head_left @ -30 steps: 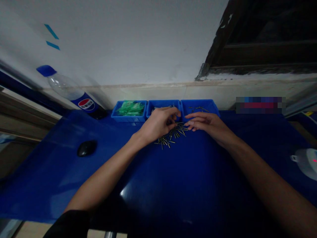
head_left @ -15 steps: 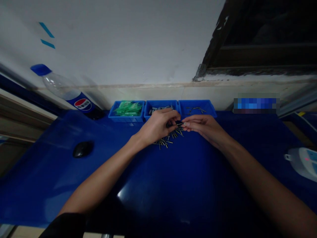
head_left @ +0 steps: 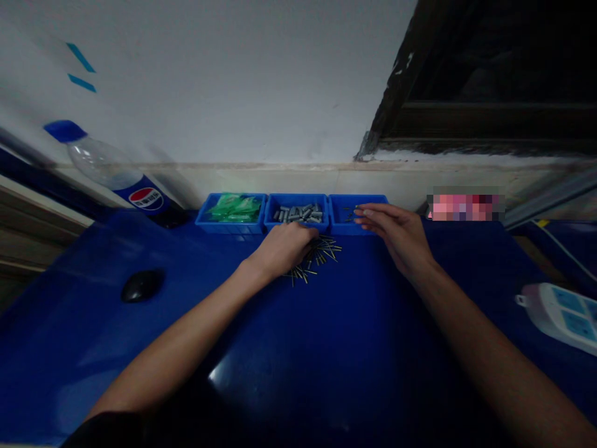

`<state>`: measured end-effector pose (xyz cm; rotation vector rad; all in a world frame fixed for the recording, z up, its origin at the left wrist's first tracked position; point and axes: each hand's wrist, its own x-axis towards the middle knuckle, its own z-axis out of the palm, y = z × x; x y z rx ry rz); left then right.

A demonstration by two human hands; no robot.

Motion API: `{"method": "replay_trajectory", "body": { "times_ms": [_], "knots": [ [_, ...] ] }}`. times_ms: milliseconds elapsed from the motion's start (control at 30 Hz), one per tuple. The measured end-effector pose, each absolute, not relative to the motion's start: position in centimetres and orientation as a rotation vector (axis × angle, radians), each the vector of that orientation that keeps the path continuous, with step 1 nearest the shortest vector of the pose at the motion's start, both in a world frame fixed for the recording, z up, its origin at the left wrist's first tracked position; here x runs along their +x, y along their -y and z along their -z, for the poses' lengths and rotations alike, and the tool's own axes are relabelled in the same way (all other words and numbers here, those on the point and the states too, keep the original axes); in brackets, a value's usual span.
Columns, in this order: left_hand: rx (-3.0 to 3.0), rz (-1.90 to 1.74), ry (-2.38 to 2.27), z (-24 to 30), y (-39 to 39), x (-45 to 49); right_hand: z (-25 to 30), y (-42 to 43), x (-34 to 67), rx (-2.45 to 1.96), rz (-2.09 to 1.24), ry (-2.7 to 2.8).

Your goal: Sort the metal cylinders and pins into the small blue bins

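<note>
My left hand (head_left: 286, 250) is curled over a pile of thin metal rods (head_left: 324, 250), dark with yellowish ends, lying on the blue table. Its fingertips are hidden, so what they hold does not show. My right hand (head_left: 398, 233) reaches over the right blue bin (head_left: 336, 225), thumb and fingers pinched together. A small yellowish tip shows at these fingers, apparently the end of a thin metal rod. A few similar rods lie inside this bin. Beside it, the middle blue bin (head_left: 274, 225) holds several short grey cylinders (head_left: 301, 213).
The left blue bin (head_left: 203, 218) contains green plastic packets (head_left: 236, 208). A cola bottle (head_left: 112, 171) stands at the back left, and a black computer mouse (head_left: 141, 286) lies in front of it. At the right edge sits a white case with blue panels (head_left: 564, 311).
My hands have separated. The right moved from the pile to the right bin, while the left lowered onto the rods. The view shifted slightly.
</note>
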<state>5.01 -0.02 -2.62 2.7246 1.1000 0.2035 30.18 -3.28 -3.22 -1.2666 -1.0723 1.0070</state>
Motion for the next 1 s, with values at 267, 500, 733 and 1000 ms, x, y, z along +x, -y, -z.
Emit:
{"method": "replay_trajectory", "body": {
  "times_ms": [267,500,733,1000],
  "knots": [
    [2.784,-0.145,-1.048,3.4,0.0,5.3,3.2,3.4,30.4,-1.276,-1.047,1.138],
    [2.721,-0.319,-1.032,3.1,-0.3,5.1,3.6,3.3,30.2,-1.294,-1.105,1.166],
    [2.575,-0.645,-0.950,2.3,-0.8,4.7,3.5,3.6,29.7,-1.321,-1.164,1.275],
    [2.351,-0.863,-0.826,1.4,0.1,5.4,3.9,3.9,29.2,-1.266,-1.325,1.318]
  ]
}}
